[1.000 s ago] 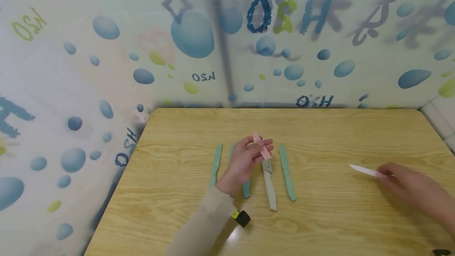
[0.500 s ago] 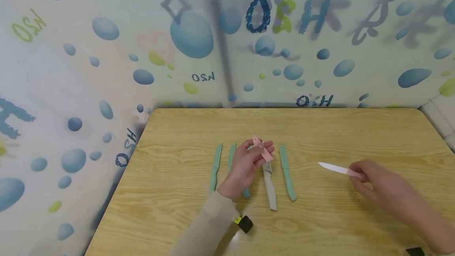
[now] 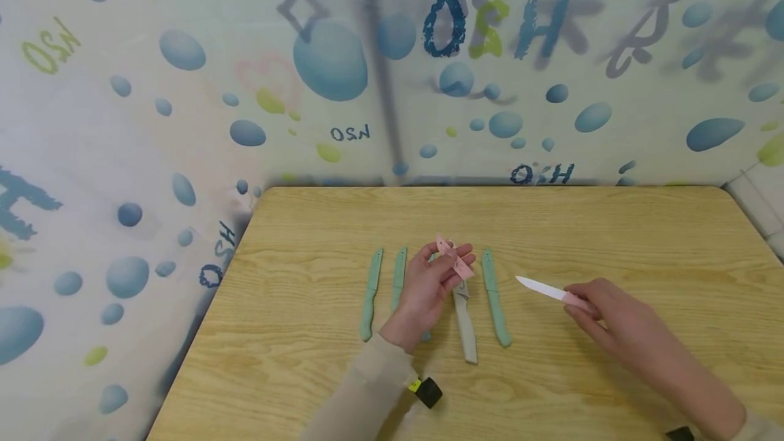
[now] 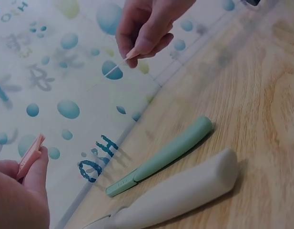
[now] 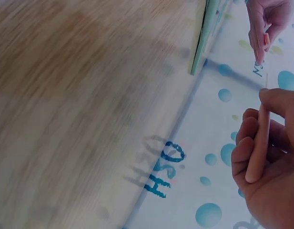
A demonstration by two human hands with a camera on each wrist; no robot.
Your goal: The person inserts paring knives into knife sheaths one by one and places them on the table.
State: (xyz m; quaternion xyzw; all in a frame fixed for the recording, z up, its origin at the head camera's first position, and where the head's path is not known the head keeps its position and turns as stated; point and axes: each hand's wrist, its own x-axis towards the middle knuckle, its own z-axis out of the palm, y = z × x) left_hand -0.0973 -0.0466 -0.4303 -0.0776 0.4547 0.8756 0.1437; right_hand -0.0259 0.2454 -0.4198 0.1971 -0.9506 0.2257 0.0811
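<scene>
My left hand (image 3: 425,288) is palm up over the row of knives, pinching a pink blade sheath (image 3: 463,269) between thumb and fingers. To the right, my right hand (image 3: 618,315) grips a small paring knife (image 3: 542,288) by its pink handle (image 5: 259,152). Its bare white blade points left toward the left hand, with a gap between tip and sheath. Below the left hand lies a beige knife (image 3: 465,332), its upper part partly covered by the fingers. A sheathed green knife (image 3: 496,305) lies between the two hands.
Left of the beige knife are more sheathed green knives (image 3: 370,298), some partly behind the left hand and wrist. All rest on a wooden table (image 3: 612,230). A patterned wall covering (image 3: 245,19) with blue drops rises behind and to the left.
My right hand has moved left with the paring knife, bringing the blade closer to the sheath. The left hand has shifted only slightly right, keeping its hold on the sheath.
</scene>
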